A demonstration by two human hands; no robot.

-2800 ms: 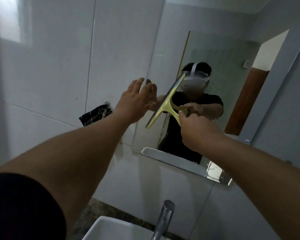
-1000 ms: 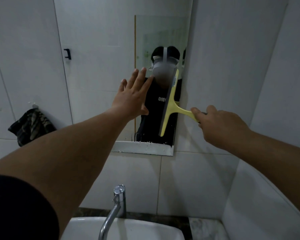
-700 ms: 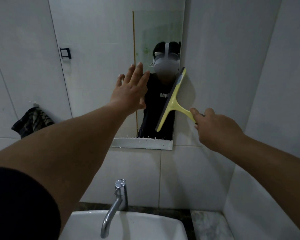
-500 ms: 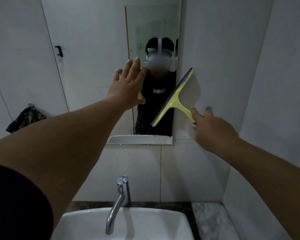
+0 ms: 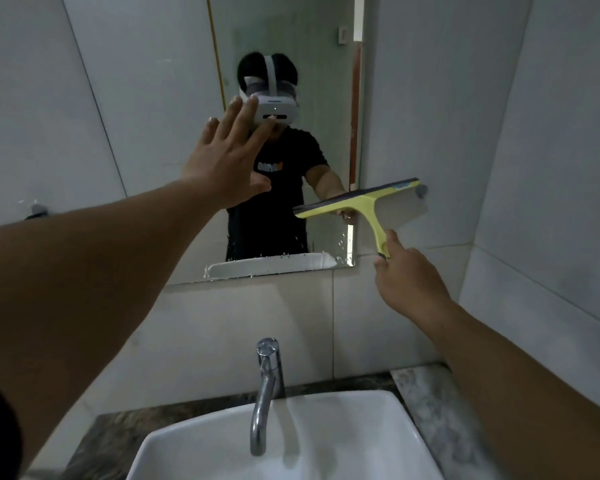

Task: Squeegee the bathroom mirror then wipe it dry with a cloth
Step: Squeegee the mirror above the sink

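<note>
- The right hand (image 5: 407,282) is closed around the bottom of the handle of a yellow squeegee (image 5: 362,204).
- The squeegee handle points up from the hand, and its long blade lies almost flat, tipped up a little on the right.
- The left part of the blade is over the lower right corner of the mirror (image 5: 312,81). The right part sticks out past the mirror's edge, in front of the white wall tiles (image 5: 447,98).
- You cannot tell if the blade is touching the glass.
- The left hand (image 5: 227,161) is wide open, with the fingers spread and pointing up. It holds nothing.
- The left hand is up in front of the middle of the mirror. You cannot tell if the palm is pressed on the glass.
- Small water drops (image 5: 342,242) sit on the bottom part of the mirror, near its right corner.
- The mirror shows a person in a black shirt with a white headset.
- Below the mirror is a white sink (image 5: 361,438) with a shiny tap (image 5: 265,386) standing at its back edge.
- The sink sits on a dark stone tabletop (image 5: 426,400).
</note>
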